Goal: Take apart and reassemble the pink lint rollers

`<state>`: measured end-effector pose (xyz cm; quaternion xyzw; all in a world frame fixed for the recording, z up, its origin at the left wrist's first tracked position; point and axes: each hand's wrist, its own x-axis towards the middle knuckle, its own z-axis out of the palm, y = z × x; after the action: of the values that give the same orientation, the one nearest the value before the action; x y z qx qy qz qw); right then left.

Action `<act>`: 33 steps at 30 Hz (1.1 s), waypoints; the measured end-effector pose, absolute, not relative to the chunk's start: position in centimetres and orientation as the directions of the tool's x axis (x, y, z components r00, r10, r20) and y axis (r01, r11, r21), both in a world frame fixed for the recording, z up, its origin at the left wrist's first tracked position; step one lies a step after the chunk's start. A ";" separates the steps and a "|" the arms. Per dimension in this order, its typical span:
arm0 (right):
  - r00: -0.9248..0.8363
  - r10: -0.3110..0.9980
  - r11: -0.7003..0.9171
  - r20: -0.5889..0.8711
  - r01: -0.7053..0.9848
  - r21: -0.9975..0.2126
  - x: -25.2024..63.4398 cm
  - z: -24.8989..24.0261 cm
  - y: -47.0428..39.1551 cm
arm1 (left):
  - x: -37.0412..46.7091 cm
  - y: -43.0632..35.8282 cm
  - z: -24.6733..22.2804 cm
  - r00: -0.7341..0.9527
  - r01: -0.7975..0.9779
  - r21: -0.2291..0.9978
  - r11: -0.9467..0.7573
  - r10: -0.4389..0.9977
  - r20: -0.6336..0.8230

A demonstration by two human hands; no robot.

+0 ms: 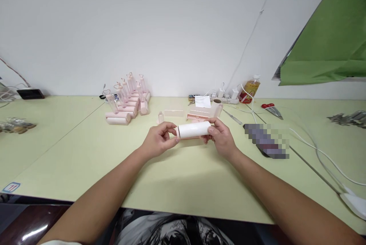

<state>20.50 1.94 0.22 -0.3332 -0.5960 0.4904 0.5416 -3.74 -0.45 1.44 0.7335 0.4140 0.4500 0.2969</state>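
Note:
A white cylinder [194, 129] is held level above the table between both hands. My left hand [160, 140] pinches a thin pale pink end piece at the cylinder's left end, where a dark gap shows. The fingers of my right hand [221, 137] are closed round the right end. Just behind the cylinder lie an orange-pink part [197, 117] and clear plastic pieces [174, 113]. A small clear pink piece [160, 117] stands behind my left hand.
Several pink cylinders [117, 116] with clear tubes stand at the back left. A power strip [228, 100], a drink bottle [251, 89], red-handled cutters [271, 111] and a blurred-out object [265, 141] are on the right. White cables [317, 148] cross the table [183, 184].

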 end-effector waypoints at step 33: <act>-0.226 0.920 0.314 0.321 -0.067 -0.947 20.8 0.1 2.1 | -4.2 -0.2 1.6 0.306 0.481 0.720 -0.500 0.865 0.397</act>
<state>20.77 2.14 0.12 -0.3426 -0.6223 0.4752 0.5192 -4.17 -0.25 1.59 0.7706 0.4367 0.3953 0.2434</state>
